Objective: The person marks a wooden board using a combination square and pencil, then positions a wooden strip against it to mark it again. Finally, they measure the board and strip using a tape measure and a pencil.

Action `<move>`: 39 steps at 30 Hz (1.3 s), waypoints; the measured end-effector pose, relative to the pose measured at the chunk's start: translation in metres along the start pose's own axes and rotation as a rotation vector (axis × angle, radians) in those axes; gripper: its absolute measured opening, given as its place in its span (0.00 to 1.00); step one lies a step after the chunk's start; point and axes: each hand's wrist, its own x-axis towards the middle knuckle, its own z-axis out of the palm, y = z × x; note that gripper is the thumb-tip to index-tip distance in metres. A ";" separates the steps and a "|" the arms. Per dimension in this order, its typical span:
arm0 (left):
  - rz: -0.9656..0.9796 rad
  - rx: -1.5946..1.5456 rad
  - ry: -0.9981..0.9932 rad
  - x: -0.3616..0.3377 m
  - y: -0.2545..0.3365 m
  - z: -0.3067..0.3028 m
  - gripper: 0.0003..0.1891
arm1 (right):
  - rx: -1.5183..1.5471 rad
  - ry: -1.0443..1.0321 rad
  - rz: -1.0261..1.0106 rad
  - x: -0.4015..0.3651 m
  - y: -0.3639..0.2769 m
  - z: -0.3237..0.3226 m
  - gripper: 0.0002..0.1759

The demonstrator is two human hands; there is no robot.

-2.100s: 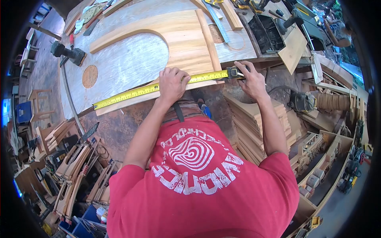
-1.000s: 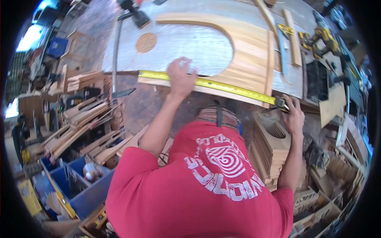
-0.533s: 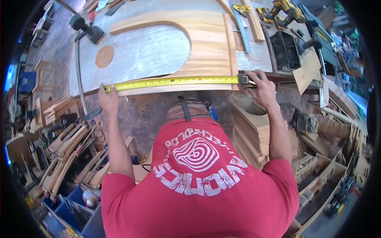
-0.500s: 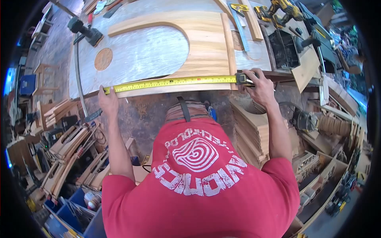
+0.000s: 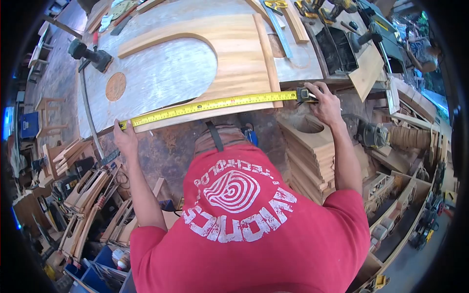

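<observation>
A yellow tape measure (image 5: 215, 104) is stretched along the near edge of a pale wooden panel with a deep curved cutout (image 5: 242, 61). My left hand (image 5: 126, 140) pinches the end of its blade at the panel's near left corner. At the other end, my right hand (image 5: 326, 103) grips the dark case, which sits a little beyond the panel's right edge. Graduations on the blade face up, but the numbers are too small to read. A wooden strip (image 5: 268, 61) runs along the panel's right side. Part of the case is hidden by my right fingers.
The panel lies on a worn grey-white worktop (image 5: 171, 68). A bar clamp (image 5: 90, 112) grips its left side. A blue straightedge (image 5: 279, 34) and a yellow-black drill (image 5: 337, 7) lie at the back right. Stacked curved boards (image 5: 305, 146) stand below my right arm. A person (image 5: 425, 54) is at far right.
My right hand has moved right relative to the panel, drawing the tape case past its right edge. The left hand stays at the blade's end. The bench has shifted left in view.
</observation>
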 end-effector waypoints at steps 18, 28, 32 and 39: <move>0.441 0.392 0.212 -0.017 0.075 0.003 0.23 | -0.029 -0.002 -0.126 0.011 -0.029 0.015 0.42; 0.807 -0.452 -0.360 -0.045 0.239 0.070 0.11 | -0.050 0.020 -0.143 0.009 -0.033 0.015 0.40; 0.845 -0.413 -0.433 -0.045 0.265 0.079 0.11 | -0.047 0.039 -0.173 0.009 -0.033 0.015 0.40; 0.938 -0.472 -0.368 -0.044 0.256 0.106 0.13 | -0.005 0.105 -0.192 0.012 -0.030 0.025 0.41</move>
